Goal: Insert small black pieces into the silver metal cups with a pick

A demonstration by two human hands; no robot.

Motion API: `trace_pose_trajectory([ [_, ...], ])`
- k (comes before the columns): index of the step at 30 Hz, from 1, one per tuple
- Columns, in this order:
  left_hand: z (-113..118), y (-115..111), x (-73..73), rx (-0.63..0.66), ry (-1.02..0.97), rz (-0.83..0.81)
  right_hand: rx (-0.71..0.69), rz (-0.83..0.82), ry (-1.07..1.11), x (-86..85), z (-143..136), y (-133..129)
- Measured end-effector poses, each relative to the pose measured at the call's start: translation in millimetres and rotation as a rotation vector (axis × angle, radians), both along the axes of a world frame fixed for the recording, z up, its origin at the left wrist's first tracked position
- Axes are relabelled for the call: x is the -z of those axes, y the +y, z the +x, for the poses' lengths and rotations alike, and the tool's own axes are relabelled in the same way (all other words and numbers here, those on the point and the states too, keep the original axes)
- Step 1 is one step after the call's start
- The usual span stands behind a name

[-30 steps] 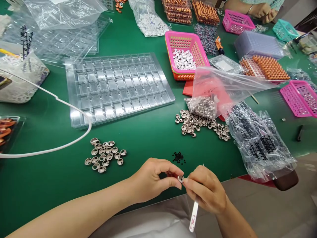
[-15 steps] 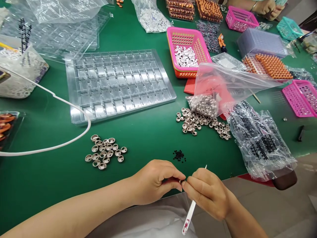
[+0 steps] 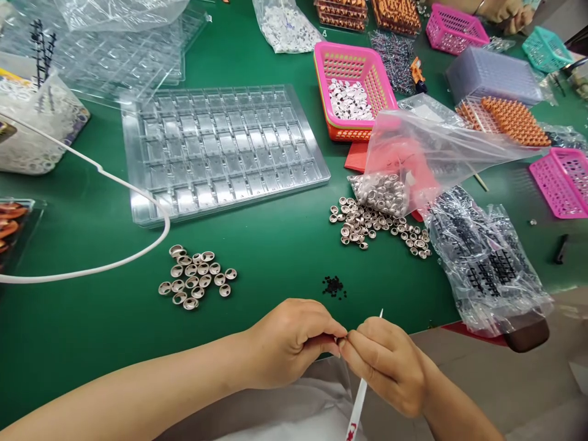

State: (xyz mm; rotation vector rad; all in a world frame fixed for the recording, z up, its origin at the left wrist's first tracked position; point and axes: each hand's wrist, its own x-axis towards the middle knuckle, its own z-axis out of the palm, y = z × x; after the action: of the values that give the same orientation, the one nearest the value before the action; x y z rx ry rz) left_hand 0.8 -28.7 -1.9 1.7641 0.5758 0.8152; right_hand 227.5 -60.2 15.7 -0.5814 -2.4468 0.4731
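Observation:
My left hand [image 3: 291, 343] pinches a tiny dark-and-metal piece [image 3: 340, 340] between thumb and forefinger; most of it is hidden by the fingertips. Against the same piece press the fingertips of my right hand [image 3: 388, 361], which also holds a thin white pointed stick [image 3: 357, 407], tip up. Just beyond my hands lies a small heap of black dots [image 3: 334, 286]. A group of round metal cups [image 3: 197, 275] rests to the left on the green table [image 3: 266, 257]. More small metal cups [image 3: 362, 223] are scattered at the right, below an opened clear bag [image 3: 383, 193].
A clear compartment tray [image 3: 225, 153] lies behind the left cups, with a white cord [image 3: 105, 266] across its corner. Pink baskets [image 3: 353, 61] stand farther back. Bagged black parts [image 3: 491, 263] lie near the right edge. Another person's hands [image 3: 509, 15] show at the top right.
The view has shifted slightly. The white stick's lower end has swung a little right and down, and the fingertips have closed further over the small piece.

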Motion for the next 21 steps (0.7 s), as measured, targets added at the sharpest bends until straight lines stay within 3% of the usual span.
trace_pose_trajectory([
  [13,0,0,4.3,-0.021,0.041,-0.058,0.073,0.056,-0.008,13.6,-2,0],
  [17,0,2,4.3,-0.054,0.055,-0.167,0.128,-0.044,-0.002,15.7,-3,1],
  [21,-2,7,-2.5,-0.076,0.026,-0.38,0.314,-0.228,0.183,13.9,-4,-5],
])
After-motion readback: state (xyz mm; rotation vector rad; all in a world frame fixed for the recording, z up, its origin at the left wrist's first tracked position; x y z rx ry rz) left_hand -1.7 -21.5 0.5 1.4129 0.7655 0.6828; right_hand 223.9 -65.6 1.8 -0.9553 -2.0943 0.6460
